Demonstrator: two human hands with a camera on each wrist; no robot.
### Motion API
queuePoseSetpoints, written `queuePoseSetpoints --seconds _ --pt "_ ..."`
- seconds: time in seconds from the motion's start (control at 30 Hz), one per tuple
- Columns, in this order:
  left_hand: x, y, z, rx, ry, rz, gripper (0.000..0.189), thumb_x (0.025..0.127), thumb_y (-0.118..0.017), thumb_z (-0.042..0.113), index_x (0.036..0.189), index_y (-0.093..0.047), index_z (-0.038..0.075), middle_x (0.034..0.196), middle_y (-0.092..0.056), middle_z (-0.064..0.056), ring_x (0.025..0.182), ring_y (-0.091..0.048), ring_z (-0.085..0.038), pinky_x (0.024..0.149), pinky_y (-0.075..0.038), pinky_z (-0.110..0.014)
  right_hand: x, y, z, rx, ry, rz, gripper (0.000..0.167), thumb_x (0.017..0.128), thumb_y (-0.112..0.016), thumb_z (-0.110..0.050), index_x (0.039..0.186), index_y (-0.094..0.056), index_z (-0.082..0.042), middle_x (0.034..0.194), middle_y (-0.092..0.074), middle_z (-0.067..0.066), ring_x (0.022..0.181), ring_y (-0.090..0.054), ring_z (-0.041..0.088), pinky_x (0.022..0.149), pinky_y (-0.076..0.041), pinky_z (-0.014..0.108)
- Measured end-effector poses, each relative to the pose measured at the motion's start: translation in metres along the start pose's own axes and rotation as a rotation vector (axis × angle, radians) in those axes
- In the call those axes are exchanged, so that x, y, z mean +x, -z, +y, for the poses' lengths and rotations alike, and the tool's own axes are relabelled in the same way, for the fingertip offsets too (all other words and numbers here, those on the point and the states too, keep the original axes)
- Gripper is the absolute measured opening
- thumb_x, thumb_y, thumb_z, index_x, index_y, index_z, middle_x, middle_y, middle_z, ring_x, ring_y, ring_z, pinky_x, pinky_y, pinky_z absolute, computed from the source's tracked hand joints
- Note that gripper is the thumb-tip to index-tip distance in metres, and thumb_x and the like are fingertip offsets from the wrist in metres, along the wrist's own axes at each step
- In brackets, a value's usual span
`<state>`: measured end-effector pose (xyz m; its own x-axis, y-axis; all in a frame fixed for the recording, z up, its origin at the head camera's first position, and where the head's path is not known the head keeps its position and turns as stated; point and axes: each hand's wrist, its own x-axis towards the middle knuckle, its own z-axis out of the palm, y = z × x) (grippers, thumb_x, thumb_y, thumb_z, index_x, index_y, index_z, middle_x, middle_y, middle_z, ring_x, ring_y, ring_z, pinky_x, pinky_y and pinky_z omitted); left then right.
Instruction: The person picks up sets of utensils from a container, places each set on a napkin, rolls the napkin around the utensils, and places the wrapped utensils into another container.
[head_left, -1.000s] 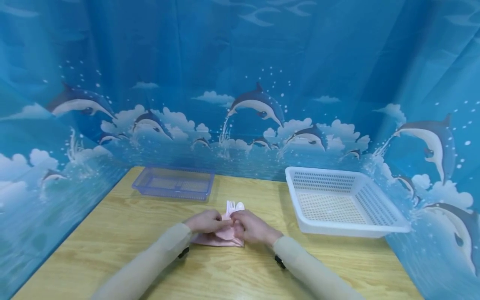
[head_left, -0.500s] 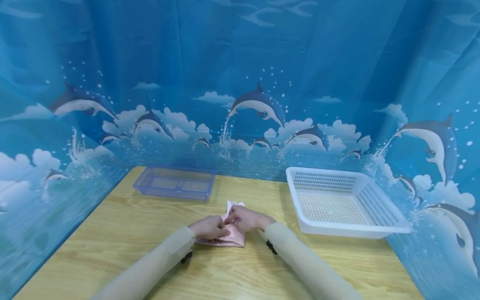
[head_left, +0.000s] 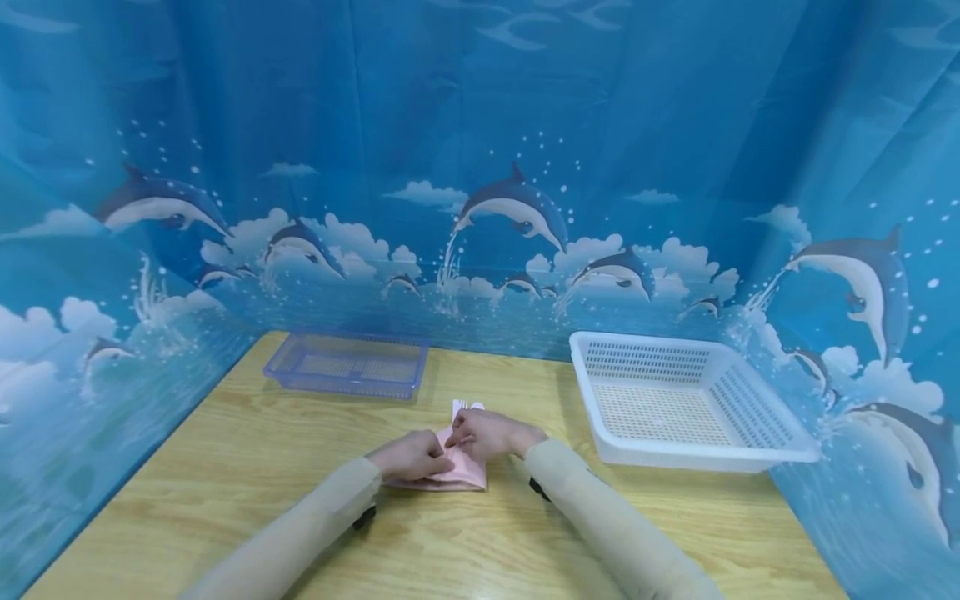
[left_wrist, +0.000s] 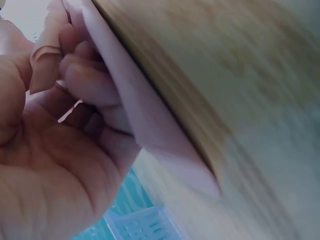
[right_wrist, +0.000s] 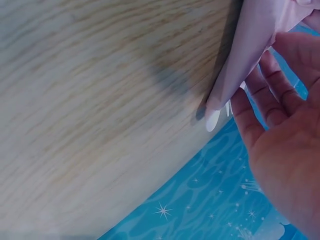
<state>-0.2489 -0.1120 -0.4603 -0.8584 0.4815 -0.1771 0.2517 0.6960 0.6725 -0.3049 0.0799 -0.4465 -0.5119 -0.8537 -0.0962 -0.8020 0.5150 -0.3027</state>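
Note:
A folded pink napkin [head_left: 468, 473] lies on the table, wrapped partly round a white plastic fork [head_left: 462, 405] and a white spoon [head_left: 477, 406], whose heads stick out at its far end. From the left, my left hand [head_left: 409, 457] pinches a fold of the napkin; in the left wrist view its curled fingers [left_wrist: 90, 80] lie against the pink layer. My right hand [head_left: 491, 435] reaches over from the right and pinches the napkin's upper part. In the right wrist view the spoon's tip [right_wrist: 212, 121] shows below the pink edge. The cutlery handles are hidden.
A purple see-through basket [head_left: 347, 387] sits at the back left of the wooden table [head_left: 450, 550]. A larger white perforated basket [head_left: 697, 458] stands at the back right. A blue dolphin-print curtain [head_left: 480, 125] surrounds the table's back and sides.
My right hand has shifted slightly up and left over the napkin, covering more of the cutlery heads. Its fingers now pinch near the left fingertips. More of the napkin's lower right shows.

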Motion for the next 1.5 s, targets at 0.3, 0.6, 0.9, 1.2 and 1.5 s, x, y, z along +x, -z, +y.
queuePoseSetpoints --seconds 0.3,0.6,0.9,1.2,1.5 --pt "0.000 0.001 -0.003 0.050 -0.031 0.014 0.035 0.092 -0.066 0.021 0.060 -0.057 0.013 0.053 -0.043 0.008 0.048 -0.036 -0.005 0.045 -0.029 -0.017 -0.006 -0.003 0.000 0.013 -0.057 -0.044 0.043 0.090 -0.070 -0.027 0.131 -0.063 -0.016 0.126 -0.054 0.006 0.110 -0.051 0.015 0.096 -0.044 0.027" --pt "-0.001 0.001 -0.004 0.063 -0.018 0.003 0.028 0.089 -0.071 0.023 0.066 -0.062 0.010 0.059 -0.050 0.006 0.054 -0.043 -0.007 0.048 -0.034 -0.019 -0.010 -0.007 -0.005 0.008 -0.066 -0.028 0.057 0.081 -0.078 -0.042 0.129 -0.064 -0.015 0.128 -0.054 0.006 0.112 -0.051 0.015 0.096 -0.044 0.025" --pt "-0.003 0.011 -0.006 0.118 0.060 -0.021 0.031 0.081 -0.079 0.024 0.063 -0.056 0.013 0.059 -0.049 0.006 0.056 -0.043 -0.009 0.051 -0.033 -0.021 -0.011 -0.010 -0.007 -0.015 -0.052 0.026 0.059 0.078 -0.081 -0.044 0.127 -0.066 -0.014 0.127 -0.055 0.006 0.112 -0.051 0.015 0.096 -0.044 0.023" --pt "-0.001 0.013 -0.001 0.198 -0.017 0.026 0.027 0.068 -0.086 0.011 0.065 -0.059 0.012 0.061 -0.054 0.006 0.059 -0.048 -0.010 0.056 -0.039 -0.023 -0.012 -0.010 -0.005 -0.028 -0.043 0.031 0.061 0.077 -0.080 -0.046 0.128 -0.066 -0.014 0.128 -0.056 0.006 0.113 -0.051 0.016 0.096 -0.045 0.025" --pt "0.002 0.014 0.001 0.149 -0.121 -0.079 0.015 0.069 -0.078 -0.004 0.068 -0.068 0.008 0.062 -0.060 0.005 0.059 -0.052 -0.007 0.055 -0.046 -0.019 -0.009 -0.013 -0.014 -0.218 -0.009 0.082 0.048 0.084 -0.072 -0.048 0.117 -0.071 -0.013 0.116 -0.062 0.004 0.103 -0.054 0.016 0.089 -0.046 0.025"
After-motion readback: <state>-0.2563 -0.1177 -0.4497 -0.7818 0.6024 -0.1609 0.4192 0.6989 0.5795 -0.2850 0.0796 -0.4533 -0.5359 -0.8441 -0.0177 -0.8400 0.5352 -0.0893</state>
